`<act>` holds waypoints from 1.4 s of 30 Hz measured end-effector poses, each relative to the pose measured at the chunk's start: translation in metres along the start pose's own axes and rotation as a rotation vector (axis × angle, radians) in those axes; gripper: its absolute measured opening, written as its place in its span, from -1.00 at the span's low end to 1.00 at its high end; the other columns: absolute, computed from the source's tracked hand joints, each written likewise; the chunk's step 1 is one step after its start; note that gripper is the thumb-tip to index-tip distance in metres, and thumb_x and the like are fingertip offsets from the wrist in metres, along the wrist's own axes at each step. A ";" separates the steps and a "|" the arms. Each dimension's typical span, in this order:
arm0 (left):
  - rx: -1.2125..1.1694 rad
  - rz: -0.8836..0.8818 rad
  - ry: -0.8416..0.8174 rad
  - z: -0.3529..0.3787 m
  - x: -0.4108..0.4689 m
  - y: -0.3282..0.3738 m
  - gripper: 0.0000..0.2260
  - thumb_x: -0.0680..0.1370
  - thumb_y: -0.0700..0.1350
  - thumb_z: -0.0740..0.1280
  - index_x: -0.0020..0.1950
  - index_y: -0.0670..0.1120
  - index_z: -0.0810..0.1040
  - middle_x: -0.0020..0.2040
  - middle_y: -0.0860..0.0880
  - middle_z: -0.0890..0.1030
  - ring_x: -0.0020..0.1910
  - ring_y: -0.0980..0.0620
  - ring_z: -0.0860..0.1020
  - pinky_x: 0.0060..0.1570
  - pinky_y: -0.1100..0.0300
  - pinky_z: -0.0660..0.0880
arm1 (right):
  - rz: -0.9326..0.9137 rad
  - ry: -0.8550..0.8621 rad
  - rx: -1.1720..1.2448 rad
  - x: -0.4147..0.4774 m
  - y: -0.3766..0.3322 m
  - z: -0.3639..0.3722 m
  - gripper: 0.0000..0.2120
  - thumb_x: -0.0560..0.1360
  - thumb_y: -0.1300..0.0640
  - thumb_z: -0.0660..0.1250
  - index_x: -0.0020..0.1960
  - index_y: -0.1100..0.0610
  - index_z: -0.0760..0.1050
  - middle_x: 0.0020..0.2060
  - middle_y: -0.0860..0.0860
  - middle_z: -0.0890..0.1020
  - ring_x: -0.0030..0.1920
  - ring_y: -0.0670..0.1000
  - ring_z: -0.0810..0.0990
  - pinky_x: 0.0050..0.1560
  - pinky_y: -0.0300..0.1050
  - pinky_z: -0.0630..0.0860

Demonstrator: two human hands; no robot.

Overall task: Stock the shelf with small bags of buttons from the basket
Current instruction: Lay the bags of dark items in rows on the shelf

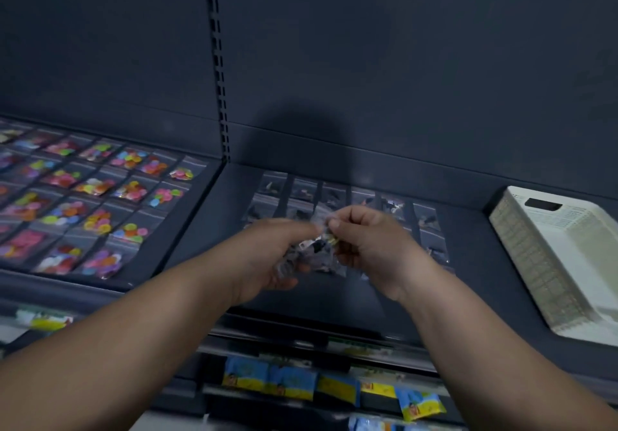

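Button bags (312,251), a small clear bunch, sit between our hands above the dark shelf (321,303). Our left hand (264,256) curls around the bunch from below; our right hand (368,246) pinches one bag's top edge, though blur hides detail. Laid bags (334,193) lie in rows just behind, colourful bags (93,196) further left, and the white basket (551,263) stands at right.

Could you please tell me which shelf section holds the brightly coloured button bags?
The left section, left of the slotted upright; bags in the right section hold only dark buttons.
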State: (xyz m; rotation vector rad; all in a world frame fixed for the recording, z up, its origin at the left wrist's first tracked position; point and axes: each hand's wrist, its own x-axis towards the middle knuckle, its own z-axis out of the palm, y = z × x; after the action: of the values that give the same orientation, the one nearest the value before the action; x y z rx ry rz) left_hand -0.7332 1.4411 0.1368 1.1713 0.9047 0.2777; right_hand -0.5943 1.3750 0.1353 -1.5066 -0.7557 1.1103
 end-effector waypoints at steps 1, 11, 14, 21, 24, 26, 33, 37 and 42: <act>0.015 0.021 -0.002 -0.003 0.000 -0.002 -0.93 0.51 -0.05 0.36 -0.15 -0.02 0.54 -0.23 -0.03 0.59 -0.31 0.05 0.54 -0.38 0.26 0.39 | 0.010 -0.002 0.024 0.001 0.001 0.003 -0.84 0.52 0.26 0.28 -0.21 0.11 0.49 -0.44 -0.02 0.50 -0.49 -0.13 0.44 -0.41 -0.27 0.39; -0.078 0.030 0.086 -0.024 0.000 -0.012 -0.85 0.52 -0.14 0.35 -0.25 -0.03 0.51 -0.32 -0.03 0.58 -0.35 0.05 0.50 -0.42 0.27 0.36 | 0.091 -0.063 0.153 0.000 0.011 0.026 -0.76 0.44 0.48 0.28 -0.03 0.18 0.47 -0.30 0.10 0.55 -0.39 -0.05 0.58 -0.36 -0.25 0.54; -0.099 -0.007 0.071 -0.033 -0.002 -0.012 -0.93 0.53 -0.12 0.35 -0.15 -0.06 0.54 -0.23 -0.07 0.59 -0.31 0.03 0.52 -0.46 0.29 0.37 | 0.102 -0.046 0.101 0.001 0.011 0.031 -0.87 0.50 0.32 0.30 -0.15 0.12 0.49 -0.35 0.04 0.55 -0.39 -0.05 0.52 -0.36 -0.25 0.49; -0.301 -0.090 0.105 -0.057 -0.007 -0.008 -0.88 0.56 -0.07 0.28 -0.07 -0.12 0.51 -0.29 -0.10 0.60 -0.38 0.04 0.49 -0.48 0.29 0.41 | 0.157 0.099 0.048 0.003 0.018 0.031 -0.83 0.52 0.29 0.29 -0.22 0.10 0.49 -0.45 -0.03 0.56 -0.48 -0.11 0.51 -0.48 -0.30 0.41; -0.405 -0.095 0.110 -0.070 -0.010 -0.006 -0.90 0.57 -0.13 0.23 -0.10 -0.13 0.47 -0.19 -0.16 0.55 -0.39 0.03 0.47 -0.53 0.29 0.43 | 0.242 0.043 -0.149 -0.002 0.031 0.031 -0.86 0.51 0.25 0.31 -0.20 0.09 0.48 -0.41 -0.02 0.57 -0.46 -0.12 0.51 -0.43 -0.27 0.38; -0.429 -0.091 0.116 -0.076 -0.010 -0.005 -0.91 0.57 -0.14 0.22 -0.10 -0.13 0.46 -0.13 -0.18 0.51 -0.37 0.03 0.47 -0.53 0.29 0.45 | 0.286 0.015 -0.279 -0.003 0.039 0.035 -0.85 0.51 0.24 0.31 -0.21 0.07 0.47 -0.40 -0.03 0.57 -0.45 -0.12 0.51 -0.42 -0.29 0.37; -0.409 -0.067 0.102 -0.078 -0.012 -0.005 -0.90 0.56 -0.17 0.21 -0.13 -0.12 0.47 -0.14 -0.16 0.53 -0.35 0.04 0.48 -0.50 0.30 0.45 | 0.239 0.061 -0.522 0.003 0.052 0.046 -0.81 0.48 0.28 0.34 -0.25 0.14 0.39 -0.37 0.11 0.53 -0.49 -0.05 0.44 -0.50 -0.26 0.35; -0.407 -0.068 0.078 -0.074 -0.011 -0.007 -0.89 0.57 -0.16 0.22 -0.13 -0.14 0.48 -0.15 -0.18 0.56 -0.38 0.04 0.50 -0.48 0.28 0.47 | 0.186 0.086 -0.564 0.003 0.056 0.043 -0.76 0.45 0.31 0.37 -0.32 0.14 0.39 -0.36 0.16 0.52 -0.49 -0.02 0.45 -0.43 -0.16 0.38; -0.371 -0.045 0.010 -0.068 -0.012 -0.007 -0.88 0.54 -0.16 0.30 -0.18 -0.16 0.50 -0.27 -0.12 0.61 -0.31 0.05 0.50 -0.40 0.29 0.51 | 0.217 0.060 -0.532 0.002 0.059 0.040 -0.81 0.46 0.31 0.36 -0.26 0.16 0.41 -0.33 0.14 0.52 -0.48 -0.05 0.48 -0.47 -0.24 0.43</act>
State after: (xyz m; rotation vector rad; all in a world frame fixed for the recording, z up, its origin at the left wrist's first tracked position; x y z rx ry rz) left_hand -0.7926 1.4770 0.1290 0.8065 0.8445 0.3962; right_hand -0.6364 1.3785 0.0774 -2.1006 -0.9071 1.0629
